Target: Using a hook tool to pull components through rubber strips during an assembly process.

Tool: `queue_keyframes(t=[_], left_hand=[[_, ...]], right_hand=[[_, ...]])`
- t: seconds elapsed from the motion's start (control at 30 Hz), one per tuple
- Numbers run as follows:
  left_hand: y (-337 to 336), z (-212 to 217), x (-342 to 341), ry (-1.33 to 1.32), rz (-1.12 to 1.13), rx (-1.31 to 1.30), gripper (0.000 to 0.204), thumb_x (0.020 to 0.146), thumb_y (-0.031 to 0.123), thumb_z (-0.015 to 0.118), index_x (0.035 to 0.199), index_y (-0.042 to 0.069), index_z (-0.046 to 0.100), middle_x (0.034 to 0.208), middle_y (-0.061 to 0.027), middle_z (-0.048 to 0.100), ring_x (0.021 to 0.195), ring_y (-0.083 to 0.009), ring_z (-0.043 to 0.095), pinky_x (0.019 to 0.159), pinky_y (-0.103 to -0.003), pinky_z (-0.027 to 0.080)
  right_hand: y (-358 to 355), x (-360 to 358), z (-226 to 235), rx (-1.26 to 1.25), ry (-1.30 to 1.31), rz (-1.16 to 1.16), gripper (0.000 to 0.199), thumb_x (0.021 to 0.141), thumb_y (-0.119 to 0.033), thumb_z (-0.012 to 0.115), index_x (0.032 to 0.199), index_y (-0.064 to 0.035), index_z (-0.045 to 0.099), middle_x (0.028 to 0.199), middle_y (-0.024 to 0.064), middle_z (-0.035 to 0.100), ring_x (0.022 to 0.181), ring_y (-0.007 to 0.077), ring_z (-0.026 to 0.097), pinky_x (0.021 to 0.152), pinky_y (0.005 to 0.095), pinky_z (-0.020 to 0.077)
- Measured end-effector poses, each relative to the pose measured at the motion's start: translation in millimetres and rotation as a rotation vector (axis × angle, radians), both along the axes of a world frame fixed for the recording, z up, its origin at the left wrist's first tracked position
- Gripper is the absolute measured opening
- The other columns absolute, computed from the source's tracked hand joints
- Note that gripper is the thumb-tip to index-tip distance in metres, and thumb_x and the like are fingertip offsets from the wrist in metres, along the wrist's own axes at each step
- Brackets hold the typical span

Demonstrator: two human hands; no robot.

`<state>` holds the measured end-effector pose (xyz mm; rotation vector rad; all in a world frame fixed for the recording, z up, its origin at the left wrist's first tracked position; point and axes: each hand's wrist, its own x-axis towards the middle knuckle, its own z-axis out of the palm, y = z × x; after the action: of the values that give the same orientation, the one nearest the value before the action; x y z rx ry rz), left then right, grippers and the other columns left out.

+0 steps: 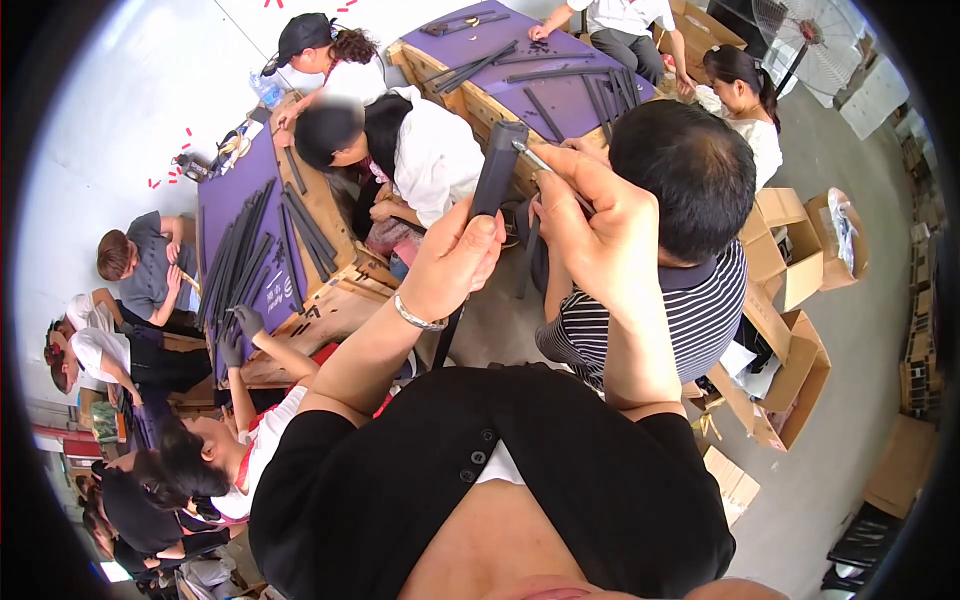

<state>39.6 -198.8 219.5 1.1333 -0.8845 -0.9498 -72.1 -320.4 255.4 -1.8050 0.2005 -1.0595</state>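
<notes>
My left hand, with a silver bracelet at its wrist, is wrapped round a long black bar. The bar stands tilted, its thick squared end uppermost, and its lower length runs down past my forearm. Opposite it, my right hand is closed on a thin metal tool, like a small screwdriver or pick; my fingers hide its rear part. The tool's tip meets the side of the bar close to the top end. Whether the tip sits in a hole there is too small to tell.
On the left, a purple-topped wooden workbench bears many black strips; another purple bench stands at the far side. Co-workers sit around both, one in a striped shirt close by my right hand. Open cardboard boxes and a fan stand to the right.
</notes>
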Motion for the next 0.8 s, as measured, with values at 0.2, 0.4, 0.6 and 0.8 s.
queue_keyframes(t=[0.2,0.4,0.6,0.8], left_hand=[[3.7,-11.8,6.0,-0.553,0.297,0.040,0.027,0.090,0.028,0.046,0.088,0.001,0.045,0.058,-0.0038,0.046,0.047,-0.0143,0.044,0.045,-0.027,0.035],[6.6,-13.4,3.6,-0.853,0.443,0.085,0.025,0.088,0.024,0.049,0.088,0.000,0.044,0.055,-0.0152,0.045,0.050,-0.0328,0.049,0.047,-0.035,0.038],[15.1,-11.1,4.6,-0.932,0.463,0.049,0.022,0.087,0.021,0.050,0.086,0.001,0.043,0.055,-0.0171,0.047,0.053,-0.0376,0.051,0.046,-0.036,0.039],[20.3,-9.1,5.5,-0.950,0.498,0.003,0.020,0.087,0.020,0.050,0.085,0.001,0.044,0.055,-0.0143,0.048,0.051,-0.0332,0.052,0.046,-0.035,0.039]], right_hand=[[5.2,-0.9,3.8,-0.115,0.035,-0.062,0.018,0.078,-0.003,0.057,0.095,0.0013,0.060,0.070,0.0155,0.062,0.061,0.0224,0.063,0.055,0.0280,0.0489],[14.3,8.9,1.2,-0.362,-0.019,-0.233,0.017,0.075,-0.004,0.058,0.092,0.0004,0.061,0.063,0.0165,0.057,0.056,0.0287,0.060,0.051,0.0323,0.0469],[21.0,10.7,1.1,-0.216,0.044,-0.188,0.014,0.077,-0.006,0.057,0.088,0.0010,0.060,0.062,0.0164,0.058,0.056,0.0257,0.061,0.051,0.0307,0.0460],[19.5,10.6,6.0,0.341,0.082,0.147,0.015,0.083,-0.010,0.053,0.086,0.0034,0.059,0.059,0.0034,0.056,0.045,0.0076,0.048,0.042,0.0235,0.0381]])
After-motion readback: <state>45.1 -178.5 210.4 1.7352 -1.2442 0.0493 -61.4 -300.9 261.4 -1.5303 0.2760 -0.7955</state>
